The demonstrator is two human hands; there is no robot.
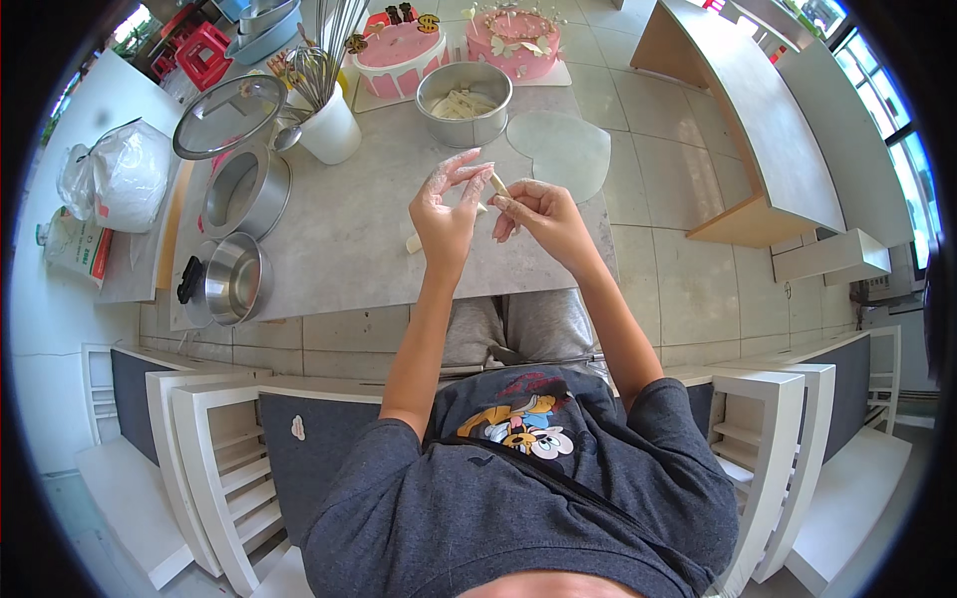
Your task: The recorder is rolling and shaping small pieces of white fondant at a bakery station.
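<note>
Both my hands are raised over the near right part of the grey table (359, 254). Between the fingertips of my right hand (542, 205) is a short, pale dough strip (499, 185). My left hand (447, 209), its fingers dusted with white powder, pinches the strip's upper end between thumb and forefinger. A pale dough piece (413, 244) lies on the table just left of my left wrist. Another small piece (482, 208) shows partly between my hands. Beyond them stands a round metal cake tin (463, 134) with several pale strips inside.
Right of the tin lies a translucent sheet (564, 149). Two pink decorated cakes (396, 63) (516, 45) stand at the back. Leftward are a white whisk container (333, 134), a glass lid (228, 119), a ring-shaped tin (247, 190) and a steel bowl (239, 280).
</note>
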